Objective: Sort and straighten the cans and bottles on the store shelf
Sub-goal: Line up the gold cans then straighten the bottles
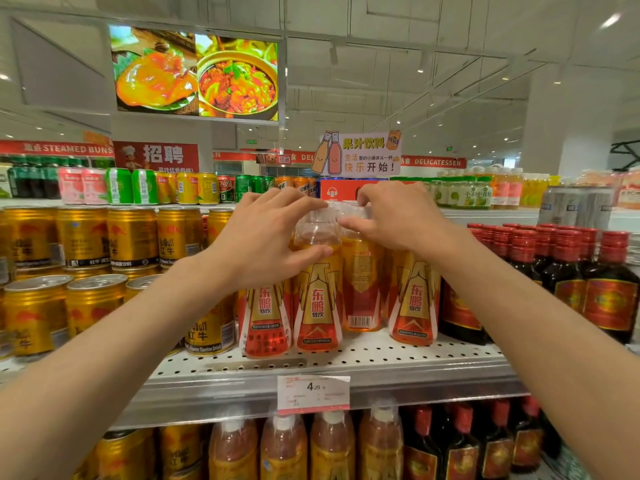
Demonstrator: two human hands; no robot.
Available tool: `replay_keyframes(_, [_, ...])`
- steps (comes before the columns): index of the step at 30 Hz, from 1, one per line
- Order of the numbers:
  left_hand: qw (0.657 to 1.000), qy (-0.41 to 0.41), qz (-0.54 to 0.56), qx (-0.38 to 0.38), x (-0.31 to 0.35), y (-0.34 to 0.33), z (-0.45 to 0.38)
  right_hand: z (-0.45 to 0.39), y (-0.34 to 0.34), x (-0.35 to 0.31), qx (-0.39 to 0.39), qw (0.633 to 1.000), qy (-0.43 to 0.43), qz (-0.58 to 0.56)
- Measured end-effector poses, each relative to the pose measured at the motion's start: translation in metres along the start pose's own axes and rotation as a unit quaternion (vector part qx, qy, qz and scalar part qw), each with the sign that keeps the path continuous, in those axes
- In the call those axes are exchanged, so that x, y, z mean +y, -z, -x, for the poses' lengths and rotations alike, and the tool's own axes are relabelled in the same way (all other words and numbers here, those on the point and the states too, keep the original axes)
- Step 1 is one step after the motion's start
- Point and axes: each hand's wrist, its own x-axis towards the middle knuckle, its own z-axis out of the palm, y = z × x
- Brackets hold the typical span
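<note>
The gold cans (131, 237) on the left of the shelf (346, 362) and the dark red-capped bottles (568, 271) on the right look to me already squared up, but the orange energy-drink row in the middle is not finished: one bottle (360, 289) there shows its barcode side, set back from its neighbours. My left hand (266, 237) curls round the neck of the front middle bottle (317, 289), thumb across its shoulder and fingers (298, 202) over the clear cap. My right hand (391, 216) pinches the cap of the turned bottle just behind and to the right, so both bottles sit directly under my fingers, still to be faced forward and lined up.
</note>
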Motion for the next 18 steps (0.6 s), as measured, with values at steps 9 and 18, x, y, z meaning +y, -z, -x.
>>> replay_keyframes(9, [1.0, 0.001, 0.0, 0.003, -0.001, -0.002, 0.0, 0.003, 0.015, 0.019, -0.089, 0.991, 0.062, -0.078])
replay_keyframes(18, [1.0, -0.004, -0.005, 0.007, -0.002, -0.003, 0.002, 0.006, -0.002, 0.012, -0.063, 0.993, 0.092, 0.048])
